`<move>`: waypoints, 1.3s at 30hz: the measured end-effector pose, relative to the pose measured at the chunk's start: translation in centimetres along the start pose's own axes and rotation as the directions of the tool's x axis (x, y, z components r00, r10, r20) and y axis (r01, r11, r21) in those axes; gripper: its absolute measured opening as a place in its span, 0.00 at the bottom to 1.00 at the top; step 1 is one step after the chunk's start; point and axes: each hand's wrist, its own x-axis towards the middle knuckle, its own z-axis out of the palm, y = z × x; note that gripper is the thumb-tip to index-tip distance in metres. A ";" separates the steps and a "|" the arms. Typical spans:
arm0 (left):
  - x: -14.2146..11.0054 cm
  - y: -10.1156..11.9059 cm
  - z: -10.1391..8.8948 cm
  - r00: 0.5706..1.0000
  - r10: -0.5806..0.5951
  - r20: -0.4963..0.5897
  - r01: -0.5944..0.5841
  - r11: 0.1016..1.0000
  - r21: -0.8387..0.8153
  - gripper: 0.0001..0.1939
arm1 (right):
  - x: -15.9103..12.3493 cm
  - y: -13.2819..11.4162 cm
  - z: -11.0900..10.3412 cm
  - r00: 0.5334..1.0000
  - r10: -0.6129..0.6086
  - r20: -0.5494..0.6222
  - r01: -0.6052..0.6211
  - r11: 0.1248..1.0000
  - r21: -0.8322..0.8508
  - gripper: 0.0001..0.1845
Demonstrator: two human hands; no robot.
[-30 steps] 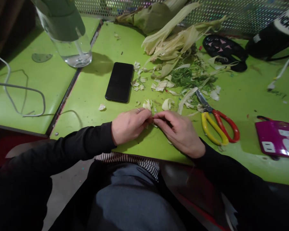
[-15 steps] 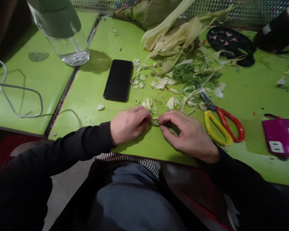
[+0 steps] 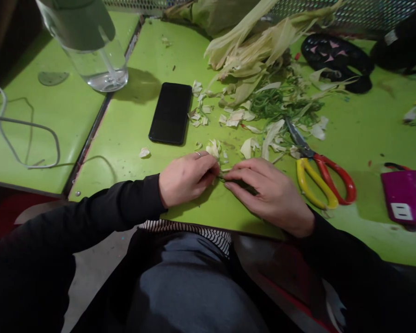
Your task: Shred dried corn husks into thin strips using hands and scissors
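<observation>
Over the green table, my left hand (image 3: 190, 179) pinches the left end of a small green strand (image 3: 222, 175), which looks like a strip of plant fibre or cord. The thumb and fingertips of my right hand (image 3: 266, 192) close on its other end; part of the strand is hidden by the fingers. Just beyond my hands lie pale husk scraps (image 3: 214, 148). To the right of my right hand rest scissors (image 3: 319, 171) with one yellow and one red handle, their blades pointing into the scraps.
A black phone (image 3: 170, 113) lies left of the scraps. Dried corn husks (image 3: 249, 55) and a tangle of green strands (image 3: 270, 104) are heaped at the back. A water bottle (image 3: 104, 69), a cable (image 3: 27, 164), a black palette-shaped object (image 3: 336, 58) and a purple case (image 3: 407, 196) surround the work.
My right hand has shifted slightly left, its fingers flatter and nearer my left hand. The left hand stays nearly in place. The view has tilted a little.
</observation>
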 end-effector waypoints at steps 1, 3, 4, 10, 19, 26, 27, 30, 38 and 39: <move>0.0 0.0 0.0 1.000 -0.003 0.002 0.003 1.000 0.002 0.06 | 0.0 0.0 0.0 1.000 -0.013 0.005 0.013 1.000 -0.014 0.08; 0.0 0.0 0.0 1.000 -0.010 0.006 0.010 1.000 0.008 0.06 | 0.2 0.0 -0.1 0.999 -0.036 0.029 0.037 0.998 -0.047 0.09; 0.0 0.0 0.0 1.000 -0.011 0.007 0.011 1.000 0.010 0.06 | 0.2 0.0 -0.1 0.998 -0.044 0.044 0.047 0.997 -0.063 0.10; -0.1 0.0 0.1 1.000 0.015 -0.011 -0.016 1.000 -0.008 0.07 | 0.5 0.0 0.4 0.997 -0.003 0.072 0.002 1.000 0.004 0.09; 0.1 0.2 -0.1 1.000 0.003 0.007 -0.003 1.000 -0.005 0.07 | 1.0 -0.5 0.8 0.986 0.167 0.031 -0.169 0.972 0.160 0.08; -0.1 0.2 -0.1 0.998 0.041 -0.042 -0.043 0.998 -0.044 0.05 | 0.7 -0.6 0.3 0.980 0.197 0.013 -0.197 0.968 0.158 0.06; -0.1 0.1 -0.1 0.997 0.049 -0.059 -0.052 0.997 -0.056 0.05 | 0.6 -0.5 0.3 0.984 0.180 0.000 -0.178 0.975 0.133 0.05; -0.1 0.1 -0.1 0.997 0.028 -0.079 -0.034 0.996 -0.085 0.05 | 0.4 -0.3 0.7 0.997 0.067 -0.042 -0.065 0.997 0.042 0.05; 0.7 0.6 -0.5 0.991 -0.131 0.017 0.132 0.980 -0.152 0.06 | 0.7 -0.6 1.5 0.973 -0.154 -0.171 0.105 0.958 -0.266 0.07; 0.8 0.6 -0.6 0.988 -0.151 0.023 0.152 0.976 -0.158 0.06 | 0.7 -0.6 1.5 0.970 -0.168 -0.176 0.112 0.950 -0.292 0.07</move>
